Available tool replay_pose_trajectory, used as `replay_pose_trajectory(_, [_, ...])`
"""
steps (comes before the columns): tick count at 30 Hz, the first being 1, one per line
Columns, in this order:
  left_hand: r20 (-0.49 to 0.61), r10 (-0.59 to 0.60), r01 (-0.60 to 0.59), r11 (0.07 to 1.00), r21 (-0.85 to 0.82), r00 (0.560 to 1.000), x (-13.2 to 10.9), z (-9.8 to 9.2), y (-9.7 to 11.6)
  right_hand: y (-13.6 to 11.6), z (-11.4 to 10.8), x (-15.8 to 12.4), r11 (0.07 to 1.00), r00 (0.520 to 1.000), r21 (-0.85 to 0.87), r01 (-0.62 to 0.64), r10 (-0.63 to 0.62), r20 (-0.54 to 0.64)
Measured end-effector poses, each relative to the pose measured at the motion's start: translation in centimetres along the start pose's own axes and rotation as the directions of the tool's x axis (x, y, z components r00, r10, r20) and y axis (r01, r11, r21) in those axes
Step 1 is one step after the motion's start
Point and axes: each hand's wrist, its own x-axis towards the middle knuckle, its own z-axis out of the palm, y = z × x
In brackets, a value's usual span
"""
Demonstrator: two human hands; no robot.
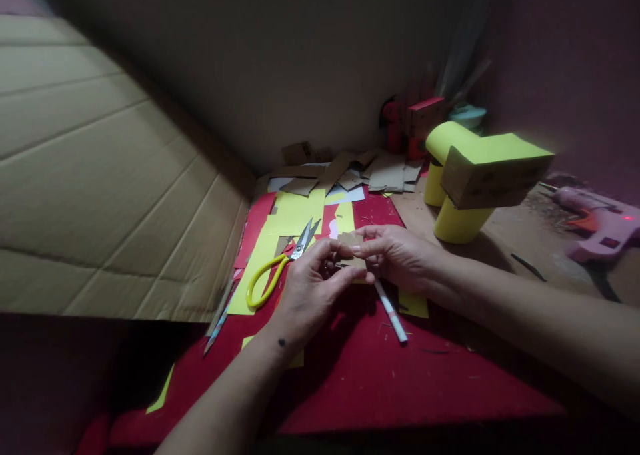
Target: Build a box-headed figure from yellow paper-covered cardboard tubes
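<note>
A small brown cardboard piece (353, 250) is held between both hands above the red table surface (380, 388). My left hand (320, 275) pinches its left and lower edge with curled fingers. On the right side, my right hand (393, 252) grips the piece, thumb on top. Scissors with yellow handles (267, 280) lie slightly open just left of my left hand. A white stick or rolled tube (393, 315) rests below my right hand, its upper end hidden. Yellow paper sheets (297, 212) lie beyond the hands.
Large corrugated cardboard (110, 188) leans at the left. Cardboard scraps (387, 174) lie at the back. A yellow paper-and-cardboard construction (495, 175) stands at the right, near a pink glue gun (600, 222). A pencil (215, 332) lies by the left edge.
</note>
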Motion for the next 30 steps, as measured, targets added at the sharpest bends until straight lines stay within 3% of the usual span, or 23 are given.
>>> replay_pose_trajectory(10, [0.004,0.003,-0.003,1.0,0.012,1.0,0.1,0.0,-0.1,0.0,0.0,0.0,0.998,0.998,-0.006,0.056,-0.056,-0.002])
replay_pose_trajectory(17, [-0.051,0.088,-0.083,0.993,0.078,0.995,0.0,-0.4,-1.4,0.0,0.1,0.0,0.999,0.999,0.01,0.037,-0.037,0.003])
replay_pose_trajectory(24, [-0.079,0.1,-0.105,0.992,-0.067,0.992,0.1,-0.7,-1.5,-0.2,-0.1,0.0,1.0,1.0,-0.002,0.019,-0.019,0.017])
replay_pose_trajectory(30, [-0.072,0.175,-0.167,0.98,0.105,0.982,0.0,-0.9,-1.2,-0.4,0.0,-0.1,0.999,0.999,-0.023,0.024,-0.023,0.039])
